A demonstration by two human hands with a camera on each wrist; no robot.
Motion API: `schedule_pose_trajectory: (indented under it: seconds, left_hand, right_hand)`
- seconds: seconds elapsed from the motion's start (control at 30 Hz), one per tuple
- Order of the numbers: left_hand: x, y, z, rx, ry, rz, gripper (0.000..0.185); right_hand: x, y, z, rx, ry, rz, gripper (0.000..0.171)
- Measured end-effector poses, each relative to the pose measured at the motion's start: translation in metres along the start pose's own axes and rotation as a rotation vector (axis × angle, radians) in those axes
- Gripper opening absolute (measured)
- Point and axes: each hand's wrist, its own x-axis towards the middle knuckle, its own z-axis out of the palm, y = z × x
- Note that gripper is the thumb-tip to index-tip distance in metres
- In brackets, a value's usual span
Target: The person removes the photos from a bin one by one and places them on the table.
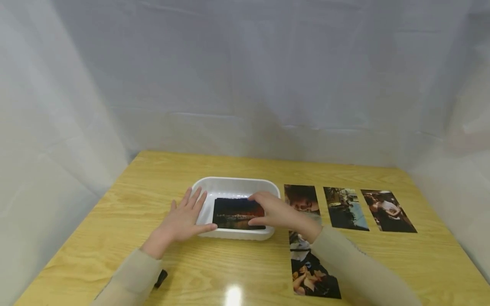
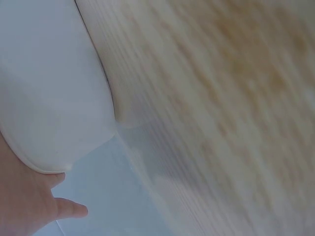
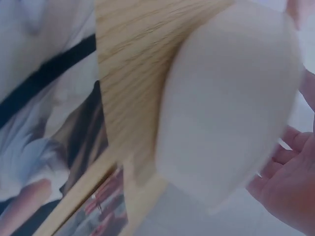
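Nearest the head camera, a long photo strip (image 1: 311, 272) is laid flat on the wooden table (image 1: 237, 263), partly covered by the right sleeve (image 1: 356, 272). Beyond it, a white plastic tray (image 1: 234, 185) is set on the table, and a dark landscape photo (image 1: 238, 213) is seen lying flat inside it, toward the near wall. That photo is pinched by the right hand (image 1: 276, 210), thumb at its near right corner and curled fingers over its far right edge. The left hand (image 1: 183, 219) is laid flat against the tray's left rim, fingers straight and slightly spread, thumb stretched along the near rim; nothing is gripped by it. Three more photos are lined up in a row to the right of the tray: a portrait photo (image 1: 302, 199) just beside the tray, a street-scene photo (image 1: 346, 208) next, and a couple photo (image 1: 387, 210) farthest right. A small black object (image 1: 160, 278) is seen by the left sleeve (image 1: 130, 280). The wrist views are blurred; only the tray's white wall, wood grain and fingertips are made out. White sheeting (image 1: 245, 76) is hung behind the table.
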Motion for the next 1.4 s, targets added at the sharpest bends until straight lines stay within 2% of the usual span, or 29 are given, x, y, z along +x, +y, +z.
schedule_pose_trajectory:
  seconds: [0.3, 0.5, 0.6, 1.0, 1.13, 1.27, 1.4]
  left_hand:
    - [0.000, 0.000, 0.000, 0.001, -0.006, -0.004, 0.098]
    - [0.000, -0.001, 0.000, 0.007, -0.002, -0.006, 0.099]
    - [0.000, -0.001, 0.002, 0.003, 0.002, -0.001, 0.100]
    - [0.000, -0.002, 0.004, 0.007, 0.003, -0.007, 0.100]
    - [0.001, -0.003, 0.004, 0.007, 0.001, -0.009, 0.100]
    - [0.001, -0.004, 0.004, 0.004, 0.008, -0.007, 0.100]
    - [0.002, -0.004, 0.004, -0.002, 0.015, -0.005, 0.099]
  right_hand:
    - [0.028, 0.011, 0.022, -0.262, -0.140, 0.023, 0.084]
    - [0.039, 0.008, 0.027, -0.270, -0.244, 0.128, 0.091]
    - [0.041, 0.009, 0.031, -0.272, -0.266, 0.171, 0.095]
    - [0.053, 0.013, 0.033, -0.357, -0.264, 0.264, 0.104]
    - [0.057, 0.018, 0.032, -0.349, -0.217, 0.274, 0.098]
    - [0.060, 0.022, 0.029, -0.333, -0.141, 0.227, 0.072]
    - [0.062, 0.023, 0.023, -0.251, -0.085, 0.179, 0.052]
